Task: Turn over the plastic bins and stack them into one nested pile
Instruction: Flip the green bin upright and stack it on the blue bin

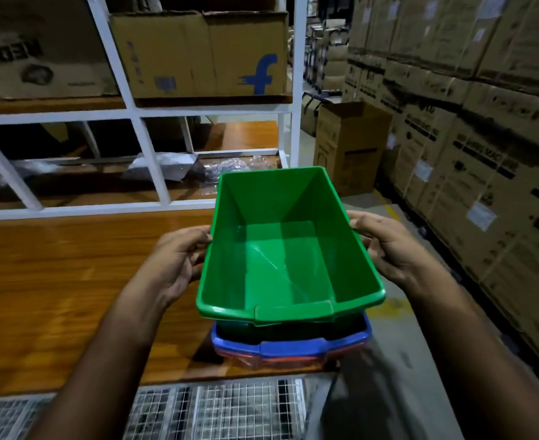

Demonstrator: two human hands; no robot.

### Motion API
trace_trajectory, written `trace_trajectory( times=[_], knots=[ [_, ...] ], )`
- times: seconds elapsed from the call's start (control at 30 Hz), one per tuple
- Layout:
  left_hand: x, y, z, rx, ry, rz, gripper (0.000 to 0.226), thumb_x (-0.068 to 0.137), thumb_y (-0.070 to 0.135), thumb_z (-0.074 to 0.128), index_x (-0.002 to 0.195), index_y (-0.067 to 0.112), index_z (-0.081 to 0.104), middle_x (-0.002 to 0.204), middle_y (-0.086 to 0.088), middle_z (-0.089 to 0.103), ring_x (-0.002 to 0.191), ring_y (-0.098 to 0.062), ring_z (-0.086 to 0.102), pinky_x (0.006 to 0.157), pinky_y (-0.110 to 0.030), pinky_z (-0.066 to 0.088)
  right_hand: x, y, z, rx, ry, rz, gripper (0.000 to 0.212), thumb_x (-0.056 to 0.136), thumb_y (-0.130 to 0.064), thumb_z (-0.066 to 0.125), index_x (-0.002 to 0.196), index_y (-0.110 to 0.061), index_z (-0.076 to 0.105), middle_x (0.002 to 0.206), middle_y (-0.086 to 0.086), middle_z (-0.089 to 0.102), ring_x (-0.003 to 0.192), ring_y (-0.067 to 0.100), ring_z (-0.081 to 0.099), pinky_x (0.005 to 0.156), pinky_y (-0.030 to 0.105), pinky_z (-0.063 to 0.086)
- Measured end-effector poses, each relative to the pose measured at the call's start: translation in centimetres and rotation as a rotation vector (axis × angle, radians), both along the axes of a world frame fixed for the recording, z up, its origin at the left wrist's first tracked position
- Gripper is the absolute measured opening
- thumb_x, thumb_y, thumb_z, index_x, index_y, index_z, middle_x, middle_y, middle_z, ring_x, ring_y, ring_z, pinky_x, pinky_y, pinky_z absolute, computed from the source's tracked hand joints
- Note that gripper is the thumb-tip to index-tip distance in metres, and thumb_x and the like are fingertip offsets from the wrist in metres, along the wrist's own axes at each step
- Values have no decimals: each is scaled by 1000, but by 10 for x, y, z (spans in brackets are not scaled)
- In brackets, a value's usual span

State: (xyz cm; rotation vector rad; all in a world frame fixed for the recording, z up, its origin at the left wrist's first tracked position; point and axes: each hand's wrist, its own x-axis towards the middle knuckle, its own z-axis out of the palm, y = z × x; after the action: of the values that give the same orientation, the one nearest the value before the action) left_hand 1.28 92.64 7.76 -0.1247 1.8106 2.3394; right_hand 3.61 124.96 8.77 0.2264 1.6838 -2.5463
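Observation:
A green plastic bin (287,249) faces mouth up at the right end of the wooden table (55,281). It sits partly nested in a blue bin (290,344), under which a red bin rim (277,360) shows. My left hand (176,262) grips the green bin's left rim, fingers curled on the side wall. At the opposite rim, my right hand (385,246) holds on in the same way. The green bin's rim stands a little above the blue rim.
A white metal shelf frame (147,160) rises behind the table, with cardboard boxes (198,55) above and plastic wrap on its lower board. Stacked cartons (483,154) wall the right side beyond a concrete aisle. A wire mesh panel (214,411) lies below the table's front edge.

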Motion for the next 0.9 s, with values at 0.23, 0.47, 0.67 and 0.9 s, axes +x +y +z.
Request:
trace_trajectory(
  times=[0.23,0.47,0.67,0.9],
  knots=[
    [9,4,-28,-151,-81,-4,25,91,1,53,111,3,68,98,-13,73,75,-17,68,56,-25,58,-1,6,-45,70,-56,-6,31,93,2,52,123,6,61,109,21,69,86,27,64,64,26,60],
    [15,6,-35,-178,-79,-13,22,92,4,56,109,6,70,101,-13,75,85,-19,69,69,-28,58,5,13,-48,288,-17,-71,21,89,4,62,110,1,67,83,10,68,62,12,58,53,16,51],
    [19,5,-39,-196,-67,-14,22,94,5,56,111,7,70,104,-13,76,82,-15,73,65,-27,59,9,15,-55,260,-12,-45,24,90,2,62,114,0,65,81,5,70,60,7,63,55,17,52],
    [29,-1,-28,-301,-52,-6,28,93,8,60,120,15,63,106,-11,73,82,-15,69,68,-31,55,16,13,-47,439,14,-78,26,90,-2,65,116,-1,65,87,8,69,70,10,67,59,22,53]
  ],
)
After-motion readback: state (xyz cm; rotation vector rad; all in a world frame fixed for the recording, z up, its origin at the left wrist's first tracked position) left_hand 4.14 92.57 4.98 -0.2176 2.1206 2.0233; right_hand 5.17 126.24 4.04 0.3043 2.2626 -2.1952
